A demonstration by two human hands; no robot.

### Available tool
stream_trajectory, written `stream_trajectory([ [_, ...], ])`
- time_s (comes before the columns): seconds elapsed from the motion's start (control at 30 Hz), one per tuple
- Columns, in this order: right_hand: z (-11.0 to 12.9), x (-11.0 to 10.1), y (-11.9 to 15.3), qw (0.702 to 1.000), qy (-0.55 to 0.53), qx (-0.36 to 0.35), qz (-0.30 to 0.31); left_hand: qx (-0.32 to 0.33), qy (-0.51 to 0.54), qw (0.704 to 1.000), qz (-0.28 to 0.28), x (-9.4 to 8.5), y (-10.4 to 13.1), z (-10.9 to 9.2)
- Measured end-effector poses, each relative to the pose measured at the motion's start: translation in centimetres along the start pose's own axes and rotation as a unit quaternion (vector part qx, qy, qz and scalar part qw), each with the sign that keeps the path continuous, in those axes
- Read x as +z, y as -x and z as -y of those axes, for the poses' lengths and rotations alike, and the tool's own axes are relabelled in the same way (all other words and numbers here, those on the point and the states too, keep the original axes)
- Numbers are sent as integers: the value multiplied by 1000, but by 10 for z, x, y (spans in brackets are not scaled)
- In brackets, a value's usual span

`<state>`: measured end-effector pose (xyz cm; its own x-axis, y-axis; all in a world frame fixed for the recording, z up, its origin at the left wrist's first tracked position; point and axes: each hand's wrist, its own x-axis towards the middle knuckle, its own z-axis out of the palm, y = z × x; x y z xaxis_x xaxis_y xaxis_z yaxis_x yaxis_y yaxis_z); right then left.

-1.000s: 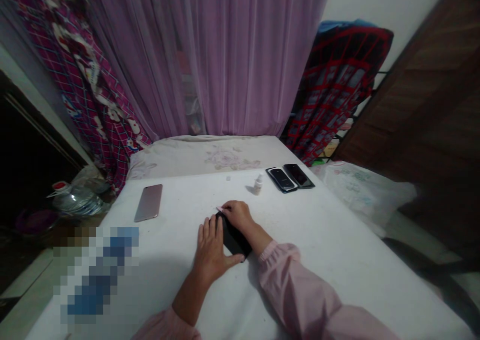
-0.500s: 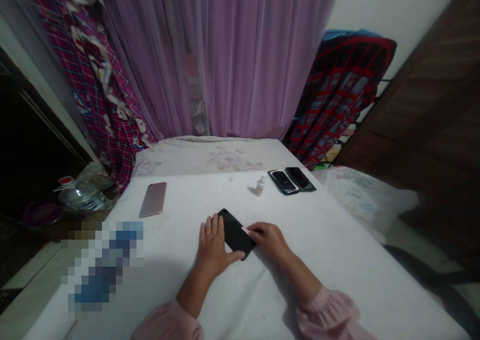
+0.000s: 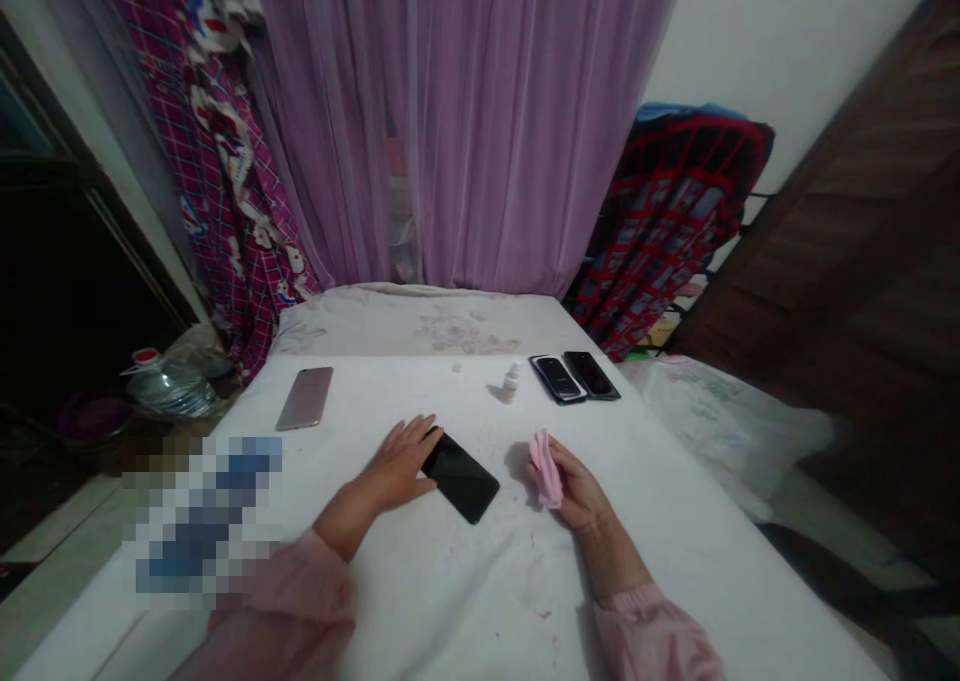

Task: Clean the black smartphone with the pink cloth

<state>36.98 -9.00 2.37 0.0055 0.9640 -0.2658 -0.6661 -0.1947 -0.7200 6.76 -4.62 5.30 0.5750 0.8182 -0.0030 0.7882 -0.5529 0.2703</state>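
A black smartphone (image 3: 463, 476) lies flat on the white cloth, set at a slant in front of me. My left hand (image 3: 401, 464) rests at its upper left end, fingers stretched out and apart, touching the edge. To the right of the phone, my right hand (image 3: 577, 486) is closed on a folded pink cloth (image 3: 547, 471), held apart from the phone. Beyond them stands a small bottle with a white top (image 3: 511, 384). A rose-coloured phone (image 3: 305, 398) lies at the left.
Several dark phones lie at the back right, among them a black one with a pale rim (image 3: 559, 378) and another dark one (image 3: 592, 375). A small pale square (image 3: 456, 368) lies near the back. Purple curtains (image 3: 487, 131) hang behind the white-covered surface (image 3: 420, 601).
My right hand has moved off the phone to the right, and more of the pink cloth shows. My left hand has slid left to the phone's end, uncovering more screen.
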Motion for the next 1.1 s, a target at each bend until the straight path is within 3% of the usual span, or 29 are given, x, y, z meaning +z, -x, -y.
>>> stream_trajectory([
  [0.07,1,-2,-1,1000,-22,9,9,34,7,999,31,-5,-9,5],
  [0.17,2,-2,-2,997,-66,24,20,33,4,998,57,-11,-21,8],
  [0.3,3,2,-3,995,-86,28,31,-39,-41,998,-9,-10,-24,-4],
  [0.5,1,3,-3,995,-91,26,37,-152,-65,981,-106,25,7,-41],
  [0.57,0,2,-2,994,-98,29,42,-155,-45,978,-132,39,18,-44],
  [0.7,-2,0,-2,991,-107,35,69,-187,-31,973,-132,56,28,-38],
  [0.97,-4,-4,-2,994,-88,8,59,-155,0,979,-132,59,27,-28],
  [1.1,-5,-3,-2,996,-75,14,42,-136,22,985,-100,54,31,-30],
])
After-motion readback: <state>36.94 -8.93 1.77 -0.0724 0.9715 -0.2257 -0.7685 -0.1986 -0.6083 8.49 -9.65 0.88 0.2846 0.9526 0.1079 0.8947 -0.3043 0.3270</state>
